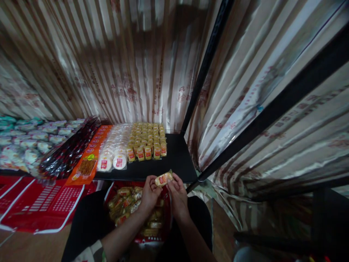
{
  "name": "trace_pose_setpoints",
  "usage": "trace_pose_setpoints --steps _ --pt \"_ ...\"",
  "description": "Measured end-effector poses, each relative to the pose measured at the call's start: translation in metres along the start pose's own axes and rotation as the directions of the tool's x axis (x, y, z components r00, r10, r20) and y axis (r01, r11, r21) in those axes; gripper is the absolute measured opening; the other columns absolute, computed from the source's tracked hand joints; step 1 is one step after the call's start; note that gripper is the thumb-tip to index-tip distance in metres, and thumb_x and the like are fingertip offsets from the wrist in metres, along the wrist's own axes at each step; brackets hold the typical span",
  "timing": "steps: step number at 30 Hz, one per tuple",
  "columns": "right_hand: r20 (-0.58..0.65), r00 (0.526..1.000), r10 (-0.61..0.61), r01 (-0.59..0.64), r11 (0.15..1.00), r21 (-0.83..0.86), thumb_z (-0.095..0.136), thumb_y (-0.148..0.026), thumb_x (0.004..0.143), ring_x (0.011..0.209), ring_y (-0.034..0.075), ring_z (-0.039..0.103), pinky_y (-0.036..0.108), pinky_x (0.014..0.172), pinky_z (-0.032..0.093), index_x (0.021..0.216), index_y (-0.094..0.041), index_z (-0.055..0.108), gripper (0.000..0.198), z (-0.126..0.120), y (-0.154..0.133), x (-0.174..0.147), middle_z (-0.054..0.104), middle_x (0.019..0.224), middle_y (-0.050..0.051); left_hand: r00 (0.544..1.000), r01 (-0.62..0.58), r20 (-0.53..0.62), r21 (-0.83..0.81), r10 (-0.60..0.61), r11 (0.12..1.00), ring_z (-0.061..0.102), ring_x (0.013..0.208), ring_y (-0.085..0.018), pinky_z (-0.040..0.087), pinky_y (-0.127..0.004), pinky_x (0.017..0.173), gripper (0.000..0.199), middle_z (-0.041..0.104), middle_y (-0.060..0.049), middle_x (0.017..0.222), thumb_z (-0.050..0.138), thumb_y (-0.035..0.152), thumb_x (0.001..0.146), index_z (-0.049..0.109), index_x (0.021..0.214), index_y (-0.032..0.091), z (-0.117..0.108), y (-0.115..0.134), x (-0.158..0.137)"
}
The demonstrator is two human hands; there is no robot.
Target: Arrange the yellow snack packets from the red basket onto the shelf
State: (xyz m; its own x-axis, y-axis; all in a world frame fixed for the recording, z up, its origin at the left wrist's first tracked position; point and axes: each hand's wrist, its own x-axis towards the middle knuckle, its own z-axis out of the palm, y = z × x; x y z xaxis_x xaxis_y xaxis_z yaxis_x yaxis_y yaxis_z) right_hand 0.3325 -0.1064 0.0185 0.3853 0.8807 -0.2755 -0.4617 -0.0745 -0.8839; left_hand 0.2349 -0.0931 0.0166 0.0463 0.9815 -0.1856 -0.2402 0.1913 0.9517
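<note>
A small wrapped snack cake (163,179) with a red and white label is held between both hands, above the front edge of the black shelf (177,156). My left hand (151,190) pinches its left end, and my right hand (176,189) grips its right end. Below my forearms a red basket (109,193) between my knees holds many similar yellow packets (127,202); my arms hide part of it. On the shelf, rows of the same yellow packets (147,142) stand side by side with their labels facing me.
Left of the rows lie round white packaged cakes (112,154), an orange snack bag (88,160), dark red shiny packets (68,156) and white packs (35,138). More red baskets (49,203) sit at lower left. Black metal posts (201,76) and a patterned curtain (131,72) enclose the shelf.
</note>
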Motion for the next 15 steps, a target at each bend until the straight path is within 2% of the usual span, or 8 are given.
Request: trace_pose_setpoints --steps 2,4,6,8,12,15 --pt "-0.004 0.999 -0.035 0.035 0.998 -0.05 0.066 -0.038 0.067 0.082 0.021 0.067 0.033 0.071 0.055 0.122 -0.021 0.046 0.061 -0.003 -0.004 0.006 0.069 0.095 0.006 1.0 -0.018 0.026 0.097 0.016 0.995 0.057 0.066 -0.009 0.045 -0.019 0.058 0.027 0.058 0.002 0.079 0.058 0.017 0.064 0.043 0.086 0.02 0.008 -0.005 0.005" --pt "-0.023 0.995 -0.101 0.098 0.989 -0.106 0.066 -0.035 0.066 0.083 0.02 0.066 0.032 0.072 0.054 0.121 -0.019 0.048 0.06 -0.007 -0.007 0.016 0.069 0.095 0.006 0.998 -0.052 0.034 0.268 0.045 0.962 0.056 0.067 -0.01 0.045 -0.02 0.06 0.022 0.057 0.002 0.079 0.054 0.014 0.068 0.045 0.087 0.02 0.013 -0.01 0.011" --pt "-0.026 0.983 -0.184 0.177 0.972 -0.156 0.066 -0.032 0.065 0.084 0.018 0.065 0.031 0.074 0.053 0.12 -0.019 0.049 0.059 -0.012 -0.009 0.03 0.068 0.094 0.005 0.994 -0.108 0.035 0.469 0.103 0.877 0.057 0.076 -0.012 0.047 -0.025 0.071 0.022 0.057 -0.001 0.086 0.053 0.011 0.069 0.049 0.09 0.019 0.018 -0.011 0.017" --pt "-0.006 0.969 -0.248 0.242 0.948 -0.205 0.065 -0.03 0.066 0.084 0.017 0.064 0.031 0.076 0.053 0.12 -0.019 0.049 0.058 -0.015 -0.011 0.047 0.068 0.093 0.004 0.984 -0.164 0.04 0.608 0.176 0.777 0.056 0.087 -0.015 0.046 -0.031 0.084 0.031 0.056 -0.005 0.099 0.052 0.009 0.069 0.052 0.099 0.017 0.021 -0.008 0.022" --pt "0.073 0.956 -0.283 0.292 0.906 -0.306 0.064 -0.03 0.065 0.083 0.018 0.064 0.033 0.077 0.053 0.109 -0.019 0.058 0.045 -0.014 -0.012 0.084 0.067 0.091 0.004 0.953 -0.267 0.091 0.707 0.291 0.654 0.051 0.106 -0.02 0.041 -0.037 0.096 0.043 0.05 -0.012 0.116 0.043 0.004 0.071 0.05 0.113 0.012 0.03 0.004 0.029" --pt "0.15 0.936 -0.317 0.351 0.858 -0.375 0.061 -0.032 0.068 0.084 0.018 0.063 0.034 0.08 0.053 0.108 -0.019 0.06 0.042 -0.007 -0.014 0.11 0.066 0.097 0.006 0.949 -0.291 0.137 0.73 0.285 0.618 0.047 0.115 -0.022 0.038 -0.038 0.102 0.046 0.05 -0.014 0.119 0.04 0.001 0.069 0.051 0.114 0.009 0.035 0.007 0.037"
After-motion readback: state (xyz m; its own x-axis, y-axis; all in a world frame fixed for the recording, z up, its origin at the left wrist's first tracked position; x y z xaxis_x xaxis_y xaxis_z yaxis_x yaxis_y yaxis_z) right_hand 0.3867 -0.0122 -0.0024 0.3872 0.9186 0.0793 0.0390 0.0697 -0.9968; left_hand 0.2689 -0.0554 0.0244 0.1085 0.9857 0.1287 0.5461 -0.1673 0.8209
